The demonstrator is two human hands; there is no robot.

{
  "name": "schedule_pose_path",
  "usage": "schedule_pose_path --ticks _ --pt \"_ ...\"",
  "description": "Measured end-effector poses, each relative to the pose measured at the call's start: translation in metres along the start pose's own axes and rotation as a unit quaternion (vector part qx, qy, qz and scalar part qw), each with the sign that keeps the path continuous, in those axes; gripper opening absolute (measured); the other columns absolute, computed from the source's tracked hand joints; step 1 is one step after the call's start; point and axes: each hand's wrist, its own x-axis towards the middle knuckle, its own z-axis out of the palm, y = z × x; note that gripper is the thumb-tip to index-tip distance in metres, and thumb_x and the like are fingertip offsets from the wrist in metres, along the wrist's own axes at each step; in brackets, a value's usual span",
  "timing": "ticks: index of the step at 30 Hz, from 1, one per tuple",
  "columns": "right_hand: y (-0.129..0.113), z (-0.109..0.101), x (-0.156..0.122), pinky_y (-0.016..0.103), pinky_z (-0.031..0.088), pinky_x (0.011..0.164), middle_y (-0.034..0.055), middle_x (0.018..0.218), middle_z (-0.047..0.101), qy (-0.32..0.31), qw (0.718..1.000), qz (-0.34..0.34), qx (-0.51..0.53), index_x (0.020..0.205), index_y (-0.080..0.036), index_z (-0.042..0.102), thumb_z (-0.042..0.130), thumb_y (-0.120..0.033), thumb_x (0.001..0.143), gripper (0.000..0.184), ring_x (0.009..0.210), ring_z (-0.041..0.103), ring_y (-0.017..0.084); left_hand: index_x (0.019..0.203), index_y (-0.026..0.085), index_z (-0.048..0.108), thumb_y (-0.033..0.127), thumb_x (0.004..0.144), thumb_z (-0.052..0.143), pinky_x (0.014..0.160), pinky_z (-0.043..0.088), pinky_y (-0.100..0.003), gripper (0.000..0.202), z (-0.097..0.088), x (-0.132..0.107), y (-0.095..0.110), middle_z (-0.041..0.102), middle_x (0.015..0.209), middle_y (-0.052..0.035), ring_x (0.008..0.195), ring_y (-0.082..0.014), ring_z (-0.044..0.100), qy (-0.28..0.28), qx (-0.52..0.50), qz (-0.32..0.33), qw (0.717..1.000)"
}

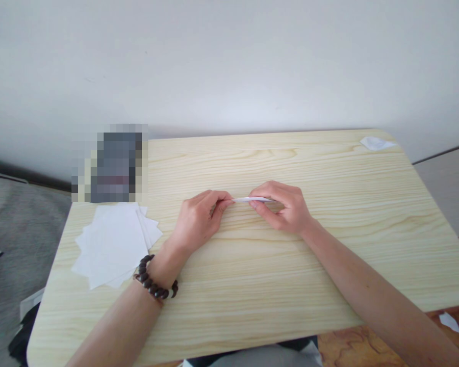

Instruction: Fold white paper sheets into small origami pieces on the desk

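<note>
Pinched near its ends by the right hand (285, 206) and left hand (201, 216), a slim white paper piece (241, 199) bridges them at mid-table.

Pale and wood-grained, the table (233, 295) also bears fanned white sheets (117, 244) on its left side. The paper piece should prove light and easily creased, best taken by its ends; whether it touches the table, I cannot tell. Both forearms (115, 326) angle inward, hands facing each other, the left fingertips (225, 195) pressed together at its narrow tip.

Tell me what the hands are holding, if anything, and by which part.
A slim white paper: the left hand pinches its left tip; the right hand grips its right part.
</note>
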Motion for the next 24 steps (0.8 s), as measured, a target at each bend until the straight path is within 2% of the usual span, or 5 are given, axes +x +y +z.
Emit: schedule_pose_path --ticks 7,10,15,21,24 --pt "0.0005 0.0007 -0.0004 0.027 0.05 0.066 0.0034 0.08 0.072 -0.004 1.0 0.001 -0.015 0.09 -0.018 0.064 0.059 -0.016 0.085 0.008 0.07 0.064 0.014 0.088 0.017 0.068 0.029 0.087 0.061 0.056 0.04 -0.019 0.014 0.0004 -0.0001 -0.0009 0.065 0.07 0.0018 0.057 -0.0078 0.053 -0.015 -0.01 0.003 1.0" --pt "0.0013 -0.0003 0.0008 0.028 0.05 0.07 0.0038 0.085 0.072 -0.01 1.0 0.016 -0.018 0.096 -0.018 0.064 0.062 -0.02 0.084 0.012 0.074 0.065 0.015 0.081 0.016 0.068 0.029 0.087 0.06 0.052 0.037 -0.019 0.016 -0.0012 0.001 0.0014 0.063 0.065 0.0032 0.051 -0.0068 0.047 -0.009 -0.028 -0.063 0.998" --pt "0.0041 -0.0048 0.0013 0.029 0.052 0.078 0.0048 0.1 0.071 -0.013 0.994 0.109 0.027 0.111 -0.019 0.061 0.064 -0.029 0.084 0.029 0.08 0.066 0.016 0.081 0.017 0.071 0.039 0.083 0.063 0.048 0.033 -0.02 0.024 -0.0044 0.0033 0.0046 0.061 0.057 0.0046 0.046 -0.0069 0.041 -0.01 -0.084 -0.206 0.975" --pt "0.0092 -0.0045 -0.0009 0.027 0.053 0.069 0.0037 0.085 0.073 0.018 0.973 0.198 0.12 0.101 -0.018 0.065 0.045 -0.037 0.096 0.028 0.072 0.065 0.014 0.082 0.018 0.071 0.043 0.081 0.064 0.049 0.035 -0.021 0.026 -0.0044 0.0057 0.0037 0.063 0.059 0.0041 0.049 -0.0077 0.045 0.005 -0.095 -0.246 0.965" --pt "0.0094 -0.0034 -0.0006 0.026 0.054 0.068 0.0033 0.083 0.073 0.026 0.972 0.208 0.108 0.093 -0.018 0.066 0.045 -0.036 0.096 0.027 0.071 0.065 0.013 0.081 0.018 0.071 0.043 0.08 0.064 0.048 0.034 -0.021 0.026 -0.0042 0.0064 0.0035 0.064 0.06 0.0034 0.05 -0.0082 0.047 0.008 -0.099 -0.247 0.964"
